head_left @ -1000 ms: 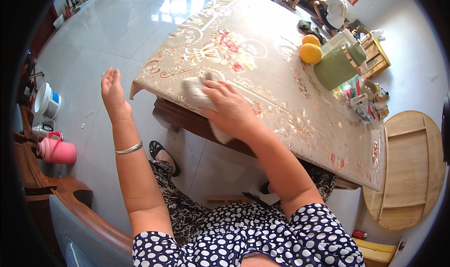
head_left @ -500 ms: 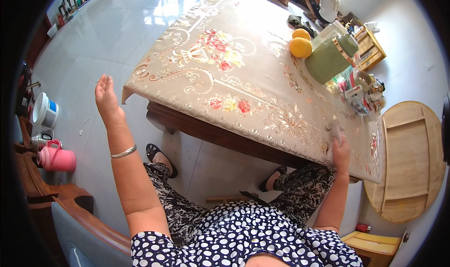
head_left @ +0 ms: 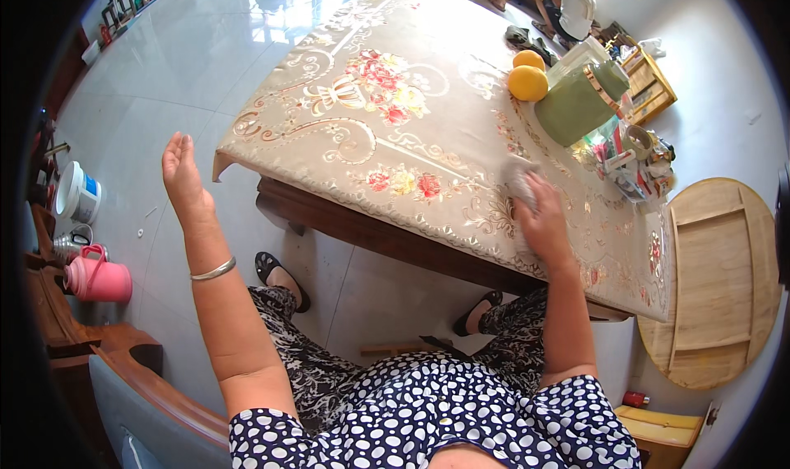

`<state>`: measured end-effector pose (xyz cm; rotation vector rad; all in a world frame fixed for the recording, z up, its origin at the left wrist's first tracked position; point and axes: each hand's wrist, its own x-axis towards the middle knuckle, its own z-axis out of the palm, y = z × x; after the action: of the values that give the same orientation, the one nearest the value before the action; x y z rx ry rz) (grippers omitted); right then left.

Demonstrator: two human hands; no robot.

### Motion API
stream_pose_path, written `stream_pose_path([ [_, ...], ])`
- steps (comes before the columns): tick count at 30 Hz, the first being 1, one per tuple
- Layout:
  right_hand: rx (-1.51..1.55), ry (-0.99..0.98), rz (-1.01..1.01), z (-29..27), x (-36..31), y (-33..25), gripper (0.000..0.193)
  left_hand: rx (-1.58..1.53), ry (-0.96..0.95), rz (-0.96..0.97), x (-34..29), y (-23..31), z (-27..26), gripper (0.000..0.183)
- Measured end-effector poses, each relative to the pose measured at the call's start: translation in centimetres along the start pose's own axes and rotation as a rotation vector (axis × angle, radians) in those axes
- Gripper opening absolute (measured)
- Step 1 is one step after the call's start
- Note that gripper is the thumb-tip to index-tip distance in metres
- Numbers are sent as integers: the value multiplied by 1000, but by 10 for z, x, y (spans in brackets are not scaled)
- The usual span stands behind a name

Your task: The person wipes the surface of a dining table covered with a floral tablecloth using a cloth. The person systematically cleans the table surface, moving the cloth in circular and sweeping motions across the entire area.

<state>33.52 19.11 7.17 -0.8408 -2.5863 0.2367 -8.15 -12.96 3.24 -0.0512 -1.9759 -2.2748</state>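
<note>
Head view shows your right hand [head_left: 545, 224] holding a blurred cloth [head_left: 518, 183] on the worktop [head_left: 461, 132] near its front edge, apparently palm-down to press evenly. Your empty left hand [head_left: 186, 177], fingers extended together, hangs over the floor [head_left: 181, 78], perhaps for balance. The jar [head_left: 572, 111] stands well apart.

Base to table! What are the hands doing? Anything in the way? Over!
Right hand on pale cloth, over flowered tablecloth. Left hand open, empty, off to the side. Green container and two orange fruits beyond, clear of cloth.
</note>
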Motion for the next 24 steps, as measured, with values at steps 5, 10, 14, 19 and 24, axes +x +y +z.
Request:
stream_pose_path([
  [5, 54, -126, -238, 32, 47, -83, 49, -21, 7, -2, 1, 2, -2, 42],
  [10, -12, -229, -246, 53, 84, -102, 50, -30, 19, -19, 0, 5, -3, 40],
  [14, -85, -300, 2, 61, 140, -95, 53, -38, 37, -26, -3, 12, -9, 39],
  [19, -170, -201, 150, 89, 201, -55, 55, -72, 35, -35, -2, 14, -3, 38],
  [24, -250, -185, 174, 102, 206, -82, 54, -76, 43, -39, -2, 15, -1, 39],
])
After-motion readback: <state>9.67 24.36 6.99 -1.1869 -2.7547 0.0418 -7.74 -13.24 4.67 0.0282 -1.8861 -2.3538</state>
